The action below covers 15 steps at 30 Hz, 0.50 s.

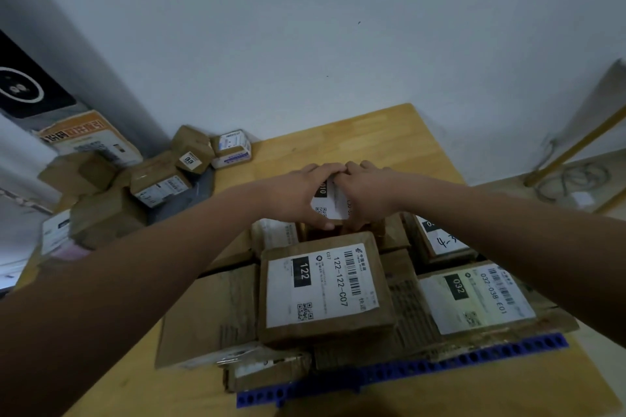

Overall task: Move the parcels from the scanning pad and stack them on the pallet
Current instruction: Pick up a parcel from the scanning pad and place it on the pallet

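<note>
The small brown cardboard parcel [330, 205], white shipping label up, sits at 12 o'clock of the stack on the blue perforated plastic pallet [440, 364]. It is gripped between the left hand [294, 195] and the right hand [371, 193]. Both hands curl around it, fingertips meeting over its far edge and the left thumb along its near edge. Whether it touches the cartons below is hidden.

It looks light and stiff: two palms nearly cover it, and its edges appear square. The glossy label may be slick, so the bare cardboard sides are probably the better hold.

One parcel is in hand. On the pallet I count at least seven cartons, among them the brown carton labelled 122 [325, 284] and, at 3 o'clock of it, the brown carton labelled 032 [474, 298]. At 10 o'clock, about seven more parcels are heaped on and around the dark grey scanning pad [189, 203].
</note>
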{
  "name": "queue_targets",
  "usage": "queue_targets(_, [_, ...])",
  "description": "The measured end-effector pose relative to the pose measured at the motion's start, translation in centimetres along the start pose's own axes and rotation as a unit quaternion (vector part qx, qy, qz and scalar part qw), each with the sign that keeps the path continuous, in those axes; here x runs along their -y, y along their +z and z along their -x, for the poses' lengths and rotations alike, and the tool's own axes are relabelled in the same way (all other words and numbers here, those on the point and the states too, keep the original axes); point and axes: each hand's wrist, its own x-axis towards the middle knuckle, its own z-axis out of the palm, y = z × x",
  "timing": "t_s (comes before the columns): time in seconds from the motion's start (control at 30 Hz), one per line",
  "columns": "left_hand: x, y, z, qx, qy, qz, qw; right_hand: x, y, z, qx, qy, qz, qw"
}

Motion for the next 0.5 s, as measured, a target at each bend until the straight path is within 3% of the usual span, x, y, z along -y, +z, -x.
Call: queue_targets(0.5, [1.07, 0.39, 0.26, 0.024, -0.027, 0.009, 0.999, -0.66, 0.74, -0.80, 0.034, -0.049, -0.037, 0.998])
